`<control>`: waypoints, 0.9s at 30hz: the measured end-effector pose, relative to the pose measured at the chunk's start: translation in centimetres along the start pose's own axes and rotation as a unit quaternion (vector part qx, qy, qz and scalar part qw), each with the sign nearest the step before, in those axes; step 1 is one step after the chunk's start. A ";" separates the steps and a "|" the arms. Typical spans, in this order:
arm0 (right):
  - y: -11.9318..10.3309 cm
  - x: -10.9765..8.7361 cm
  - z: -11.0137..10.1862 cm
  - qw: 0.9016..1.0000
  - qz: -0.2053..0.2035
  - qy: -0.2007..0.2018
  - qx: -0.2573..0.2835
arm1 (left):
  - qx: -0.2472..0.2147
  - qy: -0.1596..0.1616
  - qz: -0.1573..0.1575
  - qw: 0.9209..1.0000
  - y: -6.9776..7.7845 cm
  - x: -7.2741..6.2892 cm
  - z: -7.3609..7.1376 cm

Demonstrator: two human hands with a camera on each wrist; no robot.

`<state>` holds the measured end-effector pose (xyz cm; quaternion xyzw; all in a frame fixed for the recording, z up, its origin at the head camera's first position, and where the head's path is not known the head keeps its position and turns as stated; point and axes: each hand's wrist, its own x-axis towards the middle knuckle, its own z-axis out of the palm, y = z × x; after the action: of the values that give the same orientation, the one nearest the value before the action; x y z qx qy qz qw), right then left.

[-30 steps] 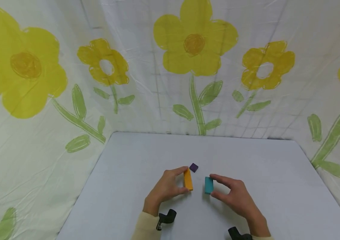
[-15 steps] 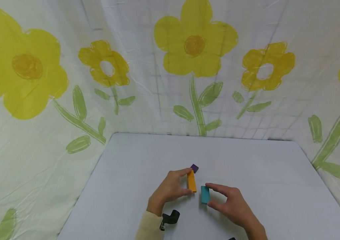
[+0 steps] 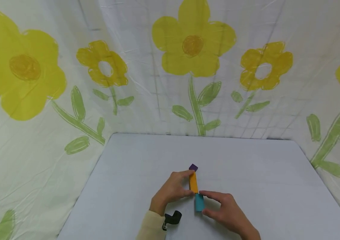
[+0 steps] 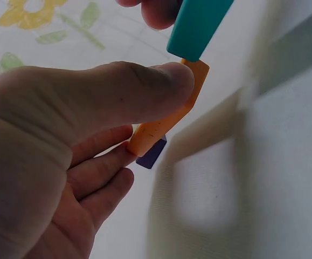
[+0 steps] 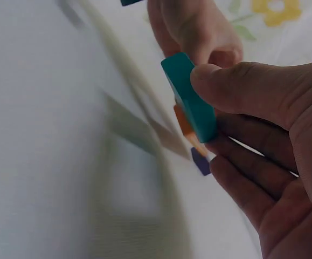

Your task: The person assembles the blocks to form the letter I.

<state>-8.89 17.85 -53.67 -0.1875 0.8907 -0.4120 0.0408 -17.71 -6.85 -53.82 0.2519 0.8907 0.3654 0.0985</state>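
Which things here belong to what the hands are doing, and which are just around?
Part of the job:
orange block, held by the left hand
teal block, held by the right hand
purple block, by the orange one, probably included

Just around:
white table
flowered sheet

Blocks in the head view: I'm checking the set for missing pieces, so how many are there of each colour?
Orange block: 1, held in the left hand
Teal block: 1, held in the right hand
Purple block: 1, just beyond the orange one, in neither hand
Total: 3
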 end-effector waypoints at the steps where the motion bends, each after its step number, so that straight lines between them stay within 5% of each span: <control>1: 0.0 0.0 0.1 1.000 0.002 -0.003 -0.002 | -0.002 -0.002 -0.001 1.000 0.0 0.0 0.1; 17: 1.2 -0.4 2.2 0.999 -0.031 -0.034 -0.010 | 0.020 -0.012 0.017 1.000 -0.4 0.6 1.3; 27: 1.0 -0.6 2.6 0.999 -0.035 -0.018 -0.027 | 0.025 -0.014 0.023 0.999 -0.5 0.5 1.4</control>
<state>-8.03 16.74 -56.19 -0.2273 0.8934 -0.3857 0.0376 -17.85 -6.01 -55.13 0.2797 0.8921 0.3416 0.0961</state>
